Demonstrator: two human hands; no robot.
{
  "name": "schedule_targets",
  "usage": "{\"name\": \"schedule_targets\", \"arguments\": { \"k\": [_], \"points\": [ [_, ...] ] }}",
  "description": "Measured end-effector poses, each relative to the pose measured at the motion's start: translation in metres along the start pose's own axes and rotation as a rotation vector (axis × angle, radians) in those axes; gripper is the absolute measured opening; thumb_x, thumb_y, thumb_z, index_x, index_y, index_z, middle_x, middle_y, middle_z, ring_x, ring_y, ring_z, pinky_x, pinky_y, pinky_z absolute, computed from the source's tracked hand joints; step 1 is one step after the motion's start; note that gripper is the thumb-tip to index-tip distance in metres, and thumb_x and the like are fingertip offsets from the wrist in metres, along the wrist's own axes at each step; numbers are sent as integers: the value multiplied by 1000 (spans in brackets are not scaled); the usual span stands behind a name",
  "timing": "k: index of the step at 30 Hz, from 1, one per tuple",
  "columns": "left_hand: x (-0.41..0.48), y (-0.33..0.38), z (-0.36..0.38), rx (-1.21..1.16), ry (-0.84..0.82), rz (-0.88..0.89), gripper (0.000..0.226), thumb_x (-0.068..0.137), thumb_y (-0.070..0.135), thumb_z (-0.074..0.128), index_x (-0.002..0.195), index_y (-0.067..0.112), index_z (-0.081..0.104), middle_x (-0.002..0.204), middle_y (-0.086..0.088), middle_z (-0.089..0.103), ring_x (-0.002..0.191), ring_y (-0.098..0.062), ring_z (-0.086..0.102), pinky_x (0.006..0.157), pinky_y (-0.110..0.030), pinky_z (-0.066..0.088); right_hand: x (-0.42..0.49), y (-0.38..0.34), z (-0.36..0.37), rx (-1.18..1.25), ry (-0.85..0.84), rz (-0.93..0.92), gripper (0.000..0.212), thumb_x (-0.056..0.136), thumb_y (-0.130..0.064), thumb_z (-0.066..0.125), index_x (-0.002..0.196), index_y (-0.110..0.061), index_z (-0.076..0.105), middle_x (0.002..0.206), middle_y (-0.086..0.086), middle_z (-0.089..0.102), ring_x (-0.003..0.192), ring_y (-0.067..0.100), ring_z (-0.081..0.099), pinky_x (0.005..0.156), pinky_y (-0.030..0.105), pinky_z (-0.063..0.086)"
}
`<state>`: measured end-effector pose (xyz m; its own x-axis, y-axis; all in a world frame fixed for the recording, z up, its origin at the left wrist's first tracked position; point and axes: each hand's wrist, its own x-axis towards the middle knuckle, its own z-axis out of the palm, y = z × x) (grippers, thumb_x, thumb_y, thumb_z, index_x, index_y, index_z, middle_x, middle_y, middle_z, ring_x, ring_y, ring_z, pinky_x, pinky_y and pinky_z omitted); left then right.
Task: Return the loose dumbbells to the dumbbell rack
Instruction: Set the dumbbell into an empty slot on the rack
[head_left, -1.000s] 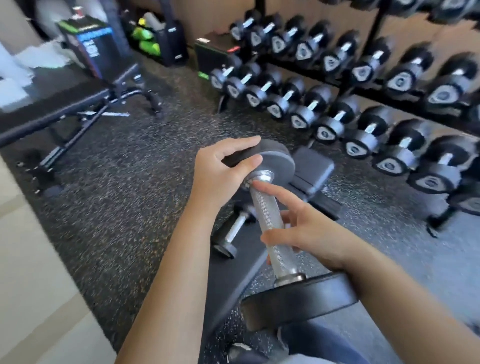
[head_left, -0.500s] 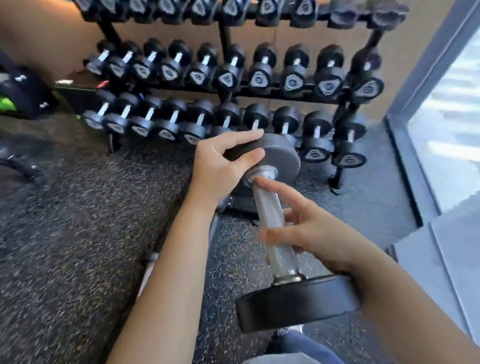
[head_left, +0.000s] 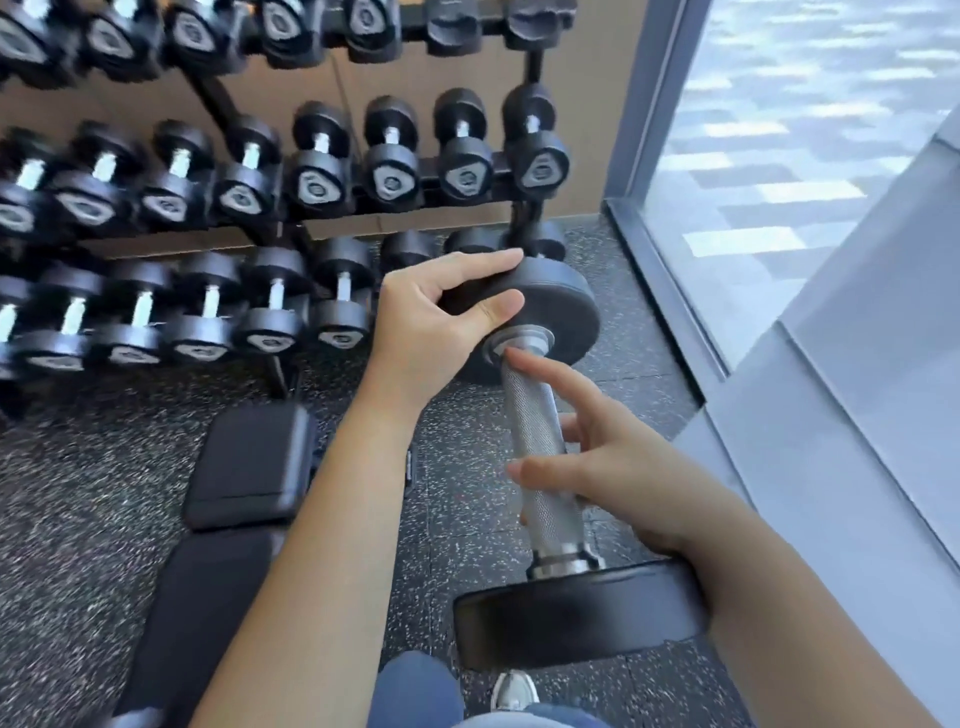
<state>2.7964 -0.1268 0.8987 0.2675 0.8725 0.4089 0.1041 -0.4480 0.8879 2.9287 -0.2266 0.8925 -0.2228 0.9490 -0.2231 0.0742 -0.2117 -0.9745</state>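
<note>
I carry one black dumbbell (head_left: 540, 457) with a knurled steel handle, held lengthwise in front of me above the floor. My left hand (head_left: 436, 322) grips the rim of its far head. My right hand (head_left: 613, 467) cups the handle from the right, fingers partly spread, with the near head by my wrist. The dumbbell rack (head_left: 524, 223) stands just ahead, three tiers filled with several black dumbbells. The carried dumbbell's far head sits in front of the right end of the bottom tier.
A black padded bench (head_left: 249, 467) lies on the speckled rubber floor at lower left, close to the rack. A grey window frame (head_left: 665, 291) and glass run along the right. My shoe (head_left: 514, 691) shows at the bottom.
The view has swung right along the rack to its right end by the window. Both hands keep the same hold on the dumbbell. The rack is closer.
</note>
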Motion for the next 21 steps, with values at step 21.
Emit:
{"name": "schedule_targets", "arguments": {
  "k": [21],
  "points": [
    [305, -119, 65, -178, -280, 60, 33, 74, 8, 69, 105, 18, 64, 94, 7, 68, 91, -5, 63, 87, -22, 50, 231, -62, -152, -19, 354, 63, 74, 77, 4, 65, 128, -44, 41, 76, 1, 59, 52, 6, 56, 43, 13, 39]
  ]
}}
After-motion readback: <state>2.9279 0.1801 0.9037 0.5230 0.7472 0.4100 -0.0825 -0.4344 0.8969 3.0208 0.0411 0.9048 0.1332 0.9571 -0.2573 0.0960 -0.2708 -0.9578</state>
